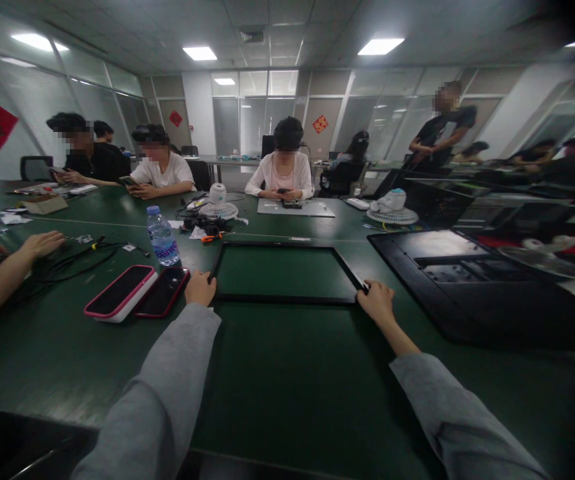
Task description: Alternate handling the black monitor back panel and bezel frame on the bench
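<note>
A thin black rectangular frame (287,299), open in the middle so the green tabletop shows through, is held between my two hands. My left hand (200,289) grips its left side close to the near corner. On the opposite side, my right hand (378,300) has its fingers closed round the near right corner. Both hands sit low over the table, and whether the frame touches the surface I cannot tell. Beside my left hand lie a phone with a red edge (164,292) and a white, pink-rimmed case (121,291) with a dark top.
A water bottle (162,237) stands beyond the phone. Right of the frame lies a large black panel (467,280). Cables (82,257) and a co-worker's hand (42,245) are at the left. Small white fans (218,203) and orange-handled pliers (212,237) lie farther back; several people sit around.
</note>
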Motion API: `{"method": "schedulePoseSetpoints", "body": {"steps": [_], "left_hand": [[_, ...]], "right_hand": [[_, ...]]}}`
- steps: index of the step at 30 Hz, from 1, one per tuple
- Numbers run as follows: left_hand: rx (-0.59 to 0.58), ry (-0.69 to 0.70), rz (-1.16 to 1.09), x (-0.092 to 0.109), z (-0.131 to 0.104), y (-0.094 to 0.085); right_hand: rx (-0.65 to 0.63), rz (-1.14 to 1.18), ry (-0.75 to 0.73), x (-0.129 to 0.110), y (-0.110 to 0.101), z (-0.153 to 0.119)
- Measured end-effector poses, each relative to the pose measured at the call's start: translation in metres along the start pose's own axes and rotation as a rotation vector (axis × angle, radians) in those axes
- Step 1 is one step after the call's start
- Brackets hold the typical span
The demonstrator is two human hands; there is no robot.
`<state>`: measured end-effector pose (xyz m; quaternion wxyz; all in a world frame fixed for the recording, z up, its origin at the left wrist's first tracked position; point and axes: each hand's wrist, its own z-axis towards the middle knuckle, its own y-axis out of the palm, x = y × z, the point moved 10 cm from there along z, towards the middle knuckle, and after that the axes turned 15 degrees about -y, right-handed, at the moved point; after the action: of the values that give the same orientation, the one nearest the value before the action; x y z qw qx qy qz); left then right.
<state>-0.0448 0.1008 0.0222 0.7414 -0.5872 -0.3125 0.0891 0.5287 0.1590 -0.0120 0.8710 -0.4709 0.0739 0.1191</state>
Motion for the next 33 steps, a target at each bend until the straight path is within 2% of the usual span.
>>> {"method": "schedulePoseSetpoints", "body": {"steps": [18, 33], "left_hand": [[0.015, 0.019, 0.008, 0.002, -0.001, 0.002], [0.004, -0.004, -0.006, 0.005, -0.004, 0.001]], "right_hand": [[-0.06, -0.04, -0.017, 0.001, 0.005, -0.002], [-0.04, -0.034, -0.029, -0.006, -0.001, -0.001]]}}
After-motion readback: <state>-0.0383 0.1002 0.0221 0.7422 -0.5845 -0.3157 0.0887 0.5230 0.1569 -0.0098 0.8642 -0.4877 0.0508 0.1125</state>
